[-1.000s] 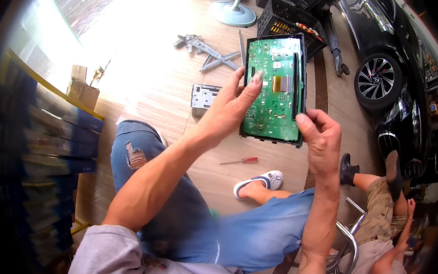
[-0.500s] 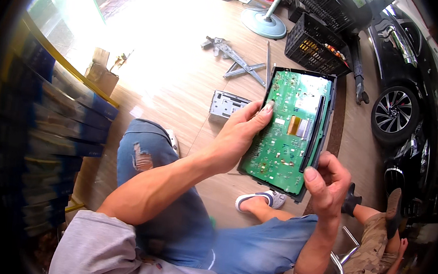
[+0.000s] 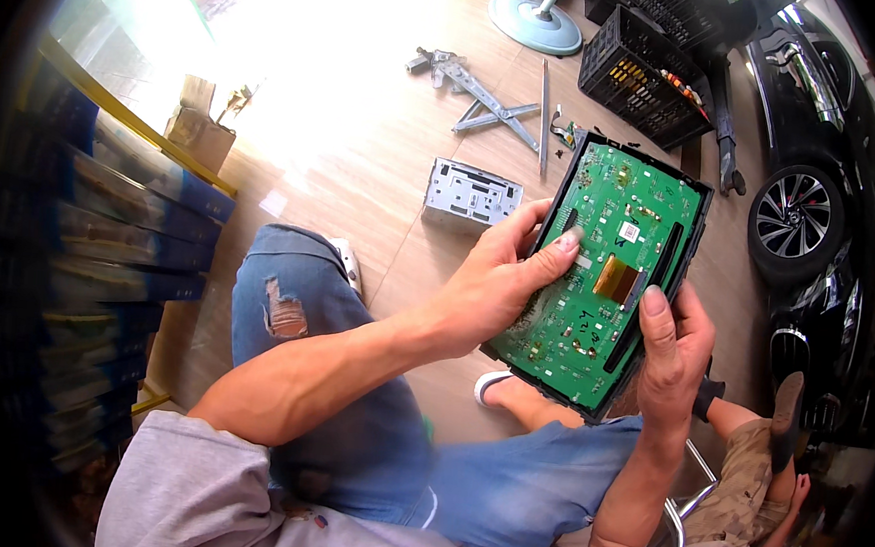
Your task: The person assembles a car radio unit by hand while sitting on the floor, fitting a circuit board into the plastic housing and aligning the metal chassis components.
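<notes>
Between my hands is a green circuit board (image 3: 576,327) set in a black frame, held tilted above my knees with its component side up. A copper-coloured ribbon cable (image 3: 616,278) lies near its middle, beside a long black slot along the right side. My left hand (image 3: 513,268) is closed around the left edge, thumb pressing on the board's face. At the right edge my right hand (image 3: 675,348) grips the frame, thumb on top and fingers behind it. The undersides and the hidden fingers cannot be seen.
On the floor beyond lie a silver metal box (image 3: 472,192) and a metal scissor-type window regulator (image 3: 488,106). A black crate (image 3: 642,75) and a pale blue round base (image 3: 535,24) stand farther off. At right are a black car (image 3: 796,220) and another person's leg (image 3: 747,448).
The board has shifted slightly right and tilted toward me. My right thumb has slid up along the frame's right edge, and my left hand has moved right with the board.
</notes>
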Demonstrator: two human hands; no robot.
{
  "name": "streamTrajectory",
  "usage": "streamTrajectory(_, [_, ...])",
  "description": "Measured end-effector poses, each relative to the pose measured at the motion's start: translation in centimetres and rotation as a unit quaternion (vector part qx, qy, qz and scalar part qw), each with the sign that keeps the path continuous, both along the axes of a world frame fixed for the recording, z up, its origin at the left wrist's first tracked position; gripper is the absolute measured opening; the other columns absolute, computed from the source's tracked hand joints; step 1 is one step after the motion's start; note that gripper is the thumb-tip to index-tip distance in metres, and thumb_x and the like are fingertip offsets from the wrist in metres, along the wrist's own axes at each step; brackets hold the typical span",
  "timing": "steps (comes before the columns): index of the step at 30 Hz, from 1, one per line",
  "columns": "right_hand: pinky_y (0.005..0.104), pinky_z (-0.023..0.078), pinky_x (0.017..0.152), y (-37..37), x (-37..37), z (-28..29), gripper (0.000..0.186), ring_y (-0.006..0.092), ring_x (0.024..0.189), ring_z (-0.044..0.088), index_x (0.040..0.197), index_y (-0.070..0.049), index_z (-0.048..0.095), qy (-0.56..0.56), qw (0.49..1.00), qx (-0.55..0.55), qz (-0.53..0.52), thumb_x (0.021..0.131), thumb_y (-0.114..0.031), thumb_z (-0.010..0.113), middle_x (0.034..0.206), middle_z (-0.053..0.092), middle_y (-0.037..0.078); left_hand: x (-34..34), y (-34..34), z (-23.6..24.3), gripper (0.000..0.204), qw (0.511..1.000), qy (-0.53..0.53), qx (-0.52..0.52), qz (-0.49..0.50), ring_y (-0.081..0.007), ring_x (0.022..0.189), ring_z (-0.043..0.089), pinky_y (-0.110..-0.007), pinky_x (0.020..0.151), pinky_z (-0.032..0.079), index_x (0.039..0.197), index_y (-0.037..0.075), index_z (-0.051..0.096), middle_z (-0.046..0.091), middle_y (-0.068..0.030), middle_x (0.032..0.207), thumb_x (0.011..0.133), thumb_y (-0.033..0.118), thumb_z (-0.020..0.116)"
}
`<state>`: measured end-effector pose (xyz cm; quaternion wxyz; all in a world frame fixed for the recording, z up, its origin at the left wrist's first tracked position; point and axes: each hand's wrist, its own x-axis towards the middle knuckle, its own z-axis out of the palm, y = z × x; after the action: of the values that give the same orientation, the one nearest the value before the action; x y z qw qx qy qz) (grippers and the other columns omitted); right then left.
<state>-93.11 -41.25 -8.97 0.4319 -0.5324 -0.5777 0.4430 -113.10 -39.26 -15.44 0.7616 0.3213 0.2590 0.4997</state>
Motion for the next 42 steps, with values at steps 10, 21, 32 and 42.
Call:
streamTrajectory(10, [0.0198,0.044,0.071,-0.4,0.4,0.4,0.031,0.0044,0.079,0.058,0.110,0.006,0.068,0.004,0.999,0.004,-0.038,0.098,-0.022,0.070,0.090,0.068,0.002,0.6,-0.6,0.2,0.057,1.000,-0.007,-0.005,-0.011,-0.0177,0.130,0.054,-0.033,0.110,0.045,0.156,0.004,0.037,0.056,-0.0105,0.142,0.111,0.037,0.049])
streamTrajectory(21, [0.0195,0.044,0.070,-0.6,0.3,0.5,0.030,0.0043,0.076,0.058,0.108,0.008,0.068,-0.007,0.999,0.009,-0.042,0.097,-0.021,0.070,0.088,0.069,0.003,1.0,-1.0,-0.1,0.052,0.999,-0.040,-0.023,0.006,-0.0092,0.121,0.055,-0.026,0.105,0.045,0.153,0.002,0.042,0.061,-0.0050,0.133,0.113,0.035,0.048])
streamTrajectory(32, [0.0185,0.039,0.065,-0.5,0.0,0.0,0.035,0.0024,0.072,0.054,0.105,0.007,0.069,-0.028,0.999,0.012,-0.035,0.099,-0.028,0.070,0.083,0.067,0.000,1.1,-1.0,-0.7,0.047,0.998,-0.015,-0.055,0.015,-0.0074,0.108,0.056,-0.026,0.095,0.048,0.144,0.002,0.050,0.064,-0.0032,0.121,0.113,0.037,0.045])
streamTrajectory(42, [0.0186,0.036,0.063,-0.5,0.2,0.0,0.038,0.0024,0.070,0.051,0.102,0.006,0.070,-0.058,0.998,0.013,-0.025,0.100,-0.031,0.071,0.081,0.065,-0.001,1.0,-1.0,-0.9,0.046,0.997,0.010,-0.070,0.022,-0.0074,0.104,0.056,-0.026,0.092,0.049,0.138,0.002,0.056,0.065,-0.0026,0.116,0.113,0.039,0.046])
